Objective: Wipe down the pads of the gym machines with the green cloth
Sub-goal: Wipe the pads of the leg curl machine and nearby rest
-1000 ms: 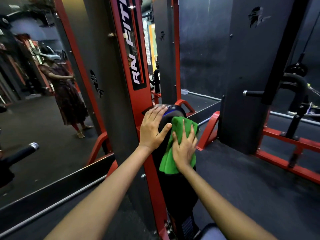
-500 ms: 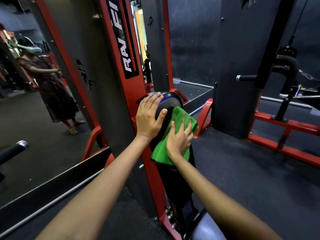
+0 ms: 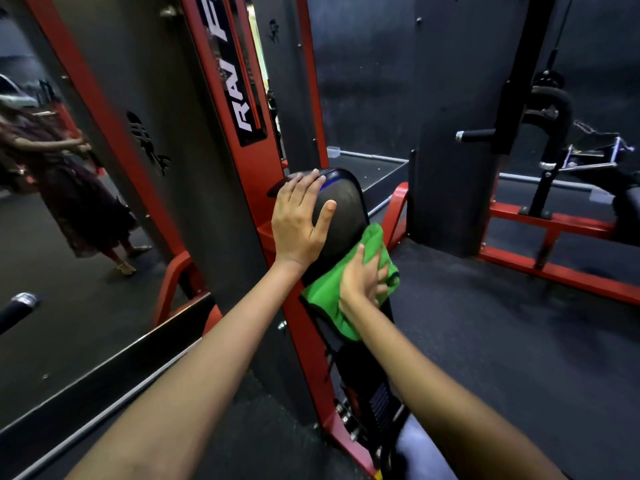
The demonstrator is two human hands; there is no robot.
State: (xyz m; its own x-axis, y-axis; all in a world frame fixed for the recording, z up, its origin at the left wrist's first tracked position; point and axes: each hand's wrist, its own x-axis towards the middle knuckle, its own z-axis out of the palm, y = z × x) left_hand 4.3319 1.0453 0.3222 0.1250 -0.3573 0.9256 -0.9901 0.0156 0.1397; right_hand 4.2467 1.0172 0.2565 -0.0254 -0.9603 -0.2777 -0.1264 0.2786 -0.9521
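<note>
A black back pad [image 3: 346,216] with a blue top edge stands upright against a red machine post [image 3: 242,140]. My left hand [image 3: 298,220] lies flat over the pad's top left side, fingers spread. My right hand [image 3: 362,282] presses the green cloth [image 3: 325,296] against the pad's middle, lower than the left hand. The cloth hangs in folds below and beside my palm. A grey seat [image 3: 420,448] shows at the pad's foot.
A mirror [image 3: 69,237] fills the left side and reflects a person in a dark dress. A black handle tip [image 3: 19,306] juts in at the far left. Another red-framed machine [image 3: 540,230] with black handles stands at the right on dark rubber floor [image 3: 502,341].
My right hand has slid the green cloth down the pad from near its top to its middle. My left hand has stayed on the pad's top. The view has tilted downward.
</note>
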